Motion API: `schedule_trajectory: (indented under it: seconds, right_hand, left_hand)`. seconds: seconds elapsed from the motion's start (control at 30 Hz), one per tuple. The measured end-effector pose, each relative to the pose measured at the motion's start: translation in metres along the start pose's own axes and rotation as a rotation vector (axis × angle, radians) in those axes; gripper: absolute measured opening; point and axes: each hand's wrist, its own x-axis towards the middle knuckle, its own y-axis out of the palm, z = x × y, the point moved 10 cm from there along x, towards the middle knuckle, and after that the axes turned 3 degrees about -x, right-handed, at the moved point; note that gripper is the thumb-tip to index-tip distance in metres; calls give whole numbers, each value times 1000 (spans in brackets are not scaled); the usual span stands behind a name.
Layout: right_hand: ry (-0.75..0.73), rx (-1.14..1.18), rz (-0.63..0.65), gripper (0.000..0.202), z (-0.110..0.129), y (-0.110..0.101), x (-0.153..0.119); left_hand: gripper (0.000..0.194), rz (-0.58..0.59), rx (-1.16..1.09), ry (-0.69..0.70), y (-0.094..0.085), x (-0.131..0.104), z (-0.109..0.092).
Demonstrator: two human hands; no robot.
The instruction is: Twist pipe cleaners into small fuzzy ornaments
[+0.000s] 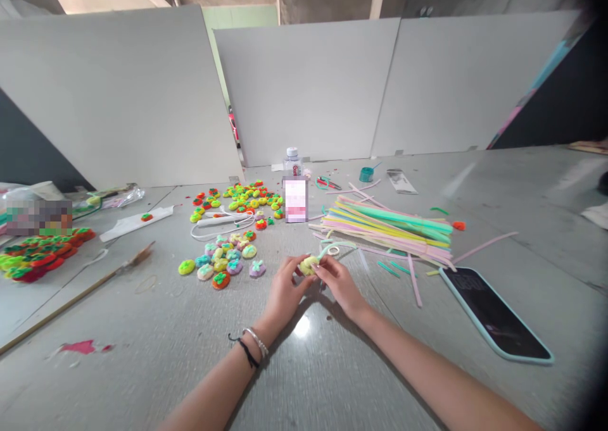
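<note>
Between both hands, just above the table, is a small pale yellow pipe-cleaner piece (309, 266) with a rounded shape. My left hand (288, 285) pinches it from the left side. My right hand (341, 285) has its fingers closed on its right side, where a pale green pipe cleaner (339, 245) trails off to the right. Fingers partly cover the piece, so its details are hidden. Left of my hands lies a group of small finished pipe-cleaner flowers (234, 266) in purple, yellow, orange and blue. To the right is a bundle of loose pipe cleaners (389, 228).
A phone (496, 317) lies at the right. Farther back stand a bottle (292, 162) and a teal pot (366, 174). Red and green pieces (249, 197) spread behind a white corded tool (228, 220). A long brush (80, 295) lies left. White panels (308, 92) border the table.
</note>
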Motion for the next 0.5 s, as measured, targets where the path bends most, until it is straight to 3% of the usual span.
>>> schedule_trajectory:
  seconds: [0.1,0.27,0.43,0.5]
  right_hand:
    - [-17,-28,-23,28,2,-3,-1]
    - [-37,-82,-40,26,5,-5,-3]
    - [-109,-258,-14,22,10,1,-8]
    - [-170,-365,-95,19,17,-5,-12]
  left_hand:
    - [26,54,-28,-31,7,-1,1]
    - [33,70,-166,-137,11,-3,10]
    - [30,-9,-286,-230,6,-2,24]
    - [30,-36,-315,-241,4,-1,28]
